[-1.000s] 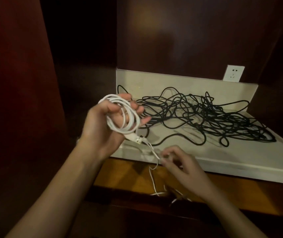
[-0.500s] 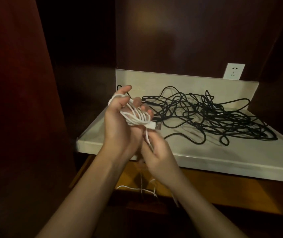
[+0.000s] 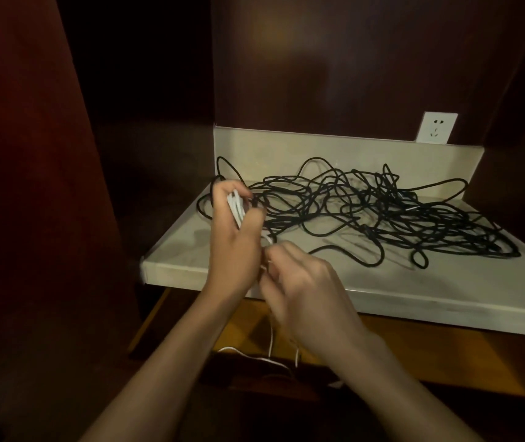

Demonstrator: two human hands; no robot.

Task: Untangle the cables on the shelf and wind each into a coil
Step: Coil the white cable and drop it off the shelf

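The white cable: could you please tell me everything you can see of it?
The white cable is thin and smooth. Several loops are bunched in the left hand, which grips them above the shelf's front edge. The right hand pinches the strand just below. Its loose tail hangs under the shelf, curving sideways.

White cable (image 3: 235, 206) coiled in fingers, black cable (image 3: 382, 218) tangled on shelf (image 3: 382, 301)
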